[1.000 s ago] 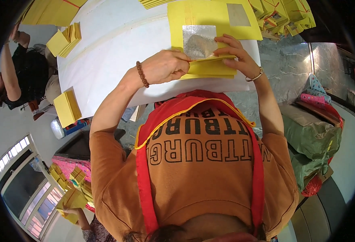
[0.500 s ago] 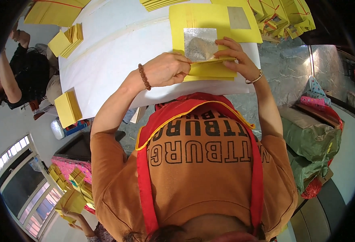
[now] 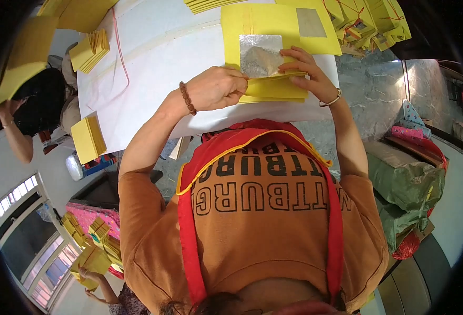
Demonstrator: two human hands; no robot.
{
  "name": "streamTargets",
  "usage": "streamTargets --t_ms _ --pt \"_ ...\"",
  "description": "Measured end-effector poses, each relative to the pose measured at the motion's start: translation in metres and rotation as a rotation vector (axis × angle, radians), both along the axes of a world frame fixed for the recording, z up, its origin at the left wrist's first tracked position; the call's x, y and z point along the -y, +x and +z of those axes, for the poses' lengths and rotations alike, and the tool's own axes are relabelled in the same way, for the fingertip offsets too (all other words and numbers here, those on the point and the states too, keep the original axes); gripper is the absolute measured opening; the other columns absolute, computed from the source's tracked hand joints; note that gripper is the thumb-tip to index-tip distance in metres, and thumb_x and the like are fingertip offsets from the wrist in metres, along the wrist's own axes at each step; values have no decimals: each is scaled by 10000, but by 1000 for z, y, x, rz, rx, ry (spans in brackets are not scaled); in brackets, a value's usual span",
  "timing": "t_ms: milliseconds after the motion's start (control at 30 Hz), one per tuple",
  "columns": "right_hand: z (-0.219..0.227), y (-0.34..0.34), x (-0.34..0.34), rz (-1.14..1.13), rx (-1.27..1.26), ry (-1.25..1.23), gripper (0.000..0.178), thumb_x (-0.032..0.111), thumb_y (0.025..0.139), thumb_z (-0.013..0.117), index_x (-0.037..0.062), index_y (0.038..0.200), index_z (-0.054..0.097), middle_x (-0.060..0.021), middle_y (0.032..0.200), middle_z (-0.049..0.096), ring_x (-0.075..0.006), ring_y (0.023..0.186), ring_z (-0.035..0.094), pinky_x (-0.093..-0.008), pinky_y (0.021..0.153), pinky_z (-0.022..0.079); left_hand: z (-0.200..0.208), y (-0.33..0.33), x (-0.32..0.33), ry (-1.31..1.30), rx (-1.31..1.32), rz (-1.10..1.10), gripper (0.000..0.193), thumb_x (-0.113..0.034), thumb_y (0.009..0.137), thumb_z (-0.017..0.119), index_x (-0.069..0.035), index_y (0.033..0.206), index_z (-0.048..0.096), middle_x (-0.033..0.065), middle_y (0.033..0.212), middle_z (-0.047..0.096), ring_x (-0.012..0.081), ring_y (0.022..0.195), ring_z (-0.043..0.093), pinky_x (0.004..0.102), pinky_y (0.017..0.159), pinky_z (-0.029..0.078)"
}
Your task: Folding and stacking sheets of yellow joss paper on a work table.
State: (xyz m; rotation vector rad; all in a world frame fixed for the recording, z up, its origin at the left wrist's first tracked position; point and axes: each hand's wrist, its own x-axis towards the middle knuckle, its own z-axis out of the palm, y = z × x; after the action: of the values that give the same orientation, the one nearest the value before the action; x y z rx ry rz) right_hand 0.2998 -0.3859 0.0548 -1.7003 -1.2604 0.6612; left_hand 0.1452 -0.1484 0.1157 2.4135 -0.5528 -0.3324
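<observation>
Head view: yellow paper (image 3: 276, 94) pinched by left fingers (image 3: 235, 75), seemingly for control.
Silver square (image 3: 258, 56): touched by spread right fingers (image 3: 296, 66), probably for steadying.

- bright light falls on the white worktop (image 3: 158, 63), palest toward its far part
- the silvery square (image 3: 258, 44) glitters along its top, with a darker patch lower down
- a soft shadow lies beside the yellow stack (image 3: 88, 139)
- a whitish streak of glare crosses the grey floor (image 3: 373, 79) at right
- the window (image 3: 29, 247) at lower left shows bright panes
- left hand (image 3: 221, 89) and right hand (image 3: 313, 76) look fairly sharp
- the raised yellow sheet (image 3: 26, 58) looks softer
- fisheye curvature bends the outer edges, fading into black corners
</observation>
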Motion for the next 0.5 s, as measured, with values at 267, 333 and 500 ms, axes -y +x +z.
streamTargets --t_ms 267,333,500 --pt "-2 1 -1 3 35 15 277 223 798 576 132 1048 655 -65 1343 424 -299 1329 212 -427 1086 146 -4 -13 10 57 294 56 191 -133 781 611 -52 952 591 91 980 594 256 896 572 359 757 487" --pt "-5 2 0 -2 31 31 275 210 797 581 130 1050 654 -64 1341 428 -297 1326 218 -424 1086 151 -6 -14 12 98 346 32 236 -173 783 621 -67 992 592 76 1020 588 238 917 565 348 754 485" --pt "-4 0 -1 -8 33 32 274 202 798 583 124 1051 651 -64 1340 429 -291 1324 224 -421 1085 157 -10 -16 22 309 429 71 409 -323 711 649 -115 1055 575 42 1058 573 212 900 547 315 759 465"
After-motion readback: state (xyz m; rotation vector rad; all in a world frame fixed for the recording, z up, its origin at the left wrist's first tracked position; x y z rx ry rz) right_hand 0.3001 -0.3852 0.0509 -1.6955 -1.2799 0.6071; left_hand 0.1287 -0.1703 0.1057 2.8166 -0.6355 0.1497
